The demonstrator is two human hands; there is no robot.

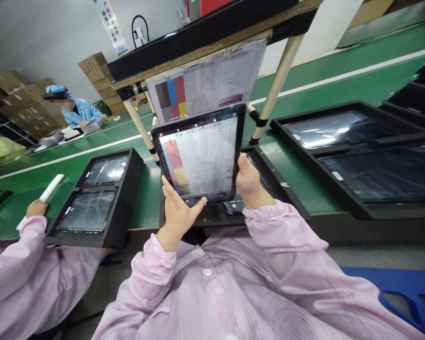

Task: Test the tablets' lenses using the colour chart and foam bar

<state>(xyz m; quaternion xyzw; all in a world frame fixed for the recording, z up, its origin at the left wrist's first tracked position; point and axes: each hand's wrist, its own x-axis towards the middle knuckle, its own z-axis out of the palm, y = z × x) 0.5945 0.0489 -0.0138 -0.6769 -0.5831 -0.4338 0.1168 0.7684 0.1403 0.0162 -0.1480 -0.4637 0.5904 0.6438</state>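
Observation:
A tablet (201, 158) is held up in front of me, tilted, with its camera screen showing a colour chart and printed lines. My right hand (248, 177) grips its right edge, thumb on the front side. At the lower left corner, my left hand (179, 210) supports the tablet, its thumb at the bottom edge near the on-screen button; its other fingers are partly hidden behind. Behind the tablet hangs a printed sheet (205, 85) with colour blocks, fixed under a shelf. Below my hands lies a black foam tray (279, 182) with another tablet (233, 207) partly visible in it.
Black trays (127, 208) holding tablets stand to the left, and more trays (371, 208) to the right on the green bench (322, 189). Pale posts (279, 80) carry the shelf (205, 42). At left, a co-worker's hand (37, 208) holds a white roll; another person (80, 111) sits across.

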